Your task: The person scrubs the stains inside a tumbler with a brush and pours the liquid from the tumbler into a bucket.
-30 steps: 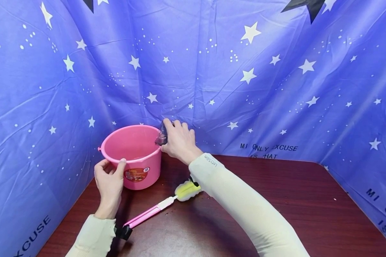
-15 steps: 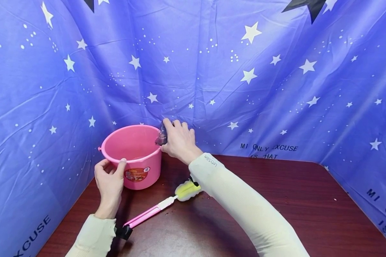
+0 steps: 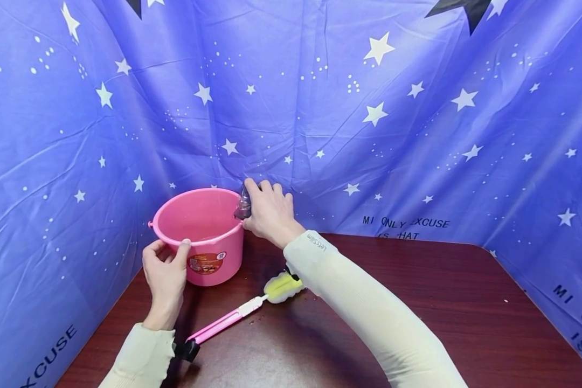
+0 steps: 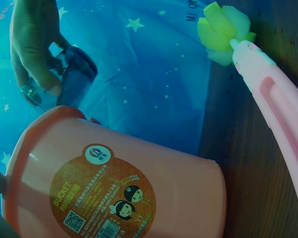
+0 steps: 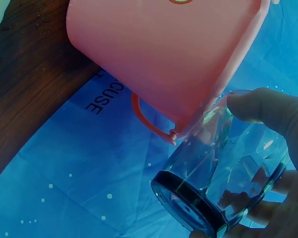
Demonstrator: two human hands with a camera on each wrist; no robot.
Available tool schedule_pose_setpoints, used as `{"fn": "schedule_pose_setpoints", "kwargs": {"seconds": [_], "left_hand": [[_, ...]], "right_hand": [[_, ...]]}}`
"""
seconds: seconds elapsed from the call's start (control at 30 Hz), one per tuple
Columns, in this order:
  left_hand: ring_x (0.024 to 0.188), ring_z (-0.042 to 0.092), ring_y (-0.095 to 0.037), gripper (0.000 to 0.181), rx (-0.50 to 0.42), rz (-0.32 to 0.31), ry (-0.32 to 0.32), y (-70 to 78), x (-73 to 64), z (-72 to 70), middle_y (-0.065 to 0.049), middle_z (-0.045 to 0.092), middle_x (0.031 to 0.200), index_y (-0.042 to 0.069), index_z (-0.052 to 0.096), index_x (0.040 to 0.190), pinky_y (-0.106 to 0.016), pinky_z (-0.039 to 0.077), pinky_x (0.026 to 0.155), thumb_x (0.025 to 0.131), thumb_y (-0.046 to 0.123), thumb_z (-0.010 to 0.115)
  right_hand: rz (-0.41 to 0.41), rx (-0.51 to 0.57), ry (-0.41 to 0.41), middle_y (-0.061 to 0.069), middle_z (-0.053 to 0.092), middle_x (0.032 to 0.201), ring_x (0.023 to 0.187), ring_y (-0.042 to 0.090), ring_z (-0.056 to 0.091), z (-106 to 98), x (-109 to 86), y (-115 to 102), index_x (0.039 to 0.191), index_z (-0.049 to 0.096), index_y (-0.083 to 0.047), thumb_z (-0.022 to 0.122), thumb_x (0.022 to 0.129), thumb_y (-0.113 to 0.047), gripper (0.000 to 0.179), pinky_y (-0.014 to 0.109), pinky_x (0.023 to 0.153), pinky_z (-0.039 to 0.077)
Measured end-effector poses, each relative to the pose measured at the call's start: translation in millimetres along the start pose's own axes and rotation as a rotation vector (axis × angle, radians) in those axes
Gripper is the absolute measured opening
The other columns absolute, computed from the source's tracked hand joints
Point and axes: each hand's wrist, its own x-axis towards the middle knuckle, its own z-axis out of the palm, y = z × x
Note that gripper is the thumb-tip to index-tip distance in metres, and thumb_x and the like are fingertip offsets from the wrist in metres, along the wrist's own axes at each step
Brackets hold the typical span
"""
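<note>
A pink plastic bucket stands upright on the table, its round orange label facing me. My left hand pinches the bucket's near rim, with the thumb at the rim and the fingers at the outer side. At the opposite side of the rim, my right hand holds a clear, purplish drinking glass. The glass is tilted, its mouth end toward the bucket and its thick base away from it. Part of the glass is hidden behind the right hand in the head view.
A bottle brush with a pink and white handle and a yellow sponge head lies in front of the bucket. Small drops dot the dark wooden table. Blue star-printed cloth hangs behind and at both sides.
Almost nothing differs. Both hands, the bucket and the glass keep their places; the right hand has shifted only very slightly.
</note>
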Motion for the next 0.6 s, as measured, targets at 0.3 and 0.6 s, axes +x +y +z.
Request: {"fn": "schedule_pose_setpoints", "kwargs": {"seconds": [0.3,0.6], "left_hand": [[0.106,0.05,-0.023,0.06,-0.001,-0.001,-0.002,1.3,-0.8,0.1,0.0,0.043,0.111,-0.004,0.041,0.125,-0.039,0.042,0.097,0.082,0.019,0.074],[0.107,0.05,-0.024,0.06,-0.008,-0.001,-0.003,-0.3,-0.2,0.4,-0.001,0.043,0.112,-0.004,0.04,0.126,-0.035,0.042,0.096,0.082,0.019,0.074]], "right_hand": [[-0.002,-0.016,-0.004,0.004,0.052,0.122,0.107,0.028,0.046,-0.1,0.8,-0.5,0.136,0.038,-0.029,0.079,0.069,-0.047,0.081,0.047,0.082,0.039],[-0.005,-0.023,-0.012,0.004,0.052,0.123,0.109,0.029,0.045,-0.5,0.6,-1.3,0.137,0.037,-0.029,0.079,0.07,-0.047,0.081,0.048,0.083,0.039]]}}
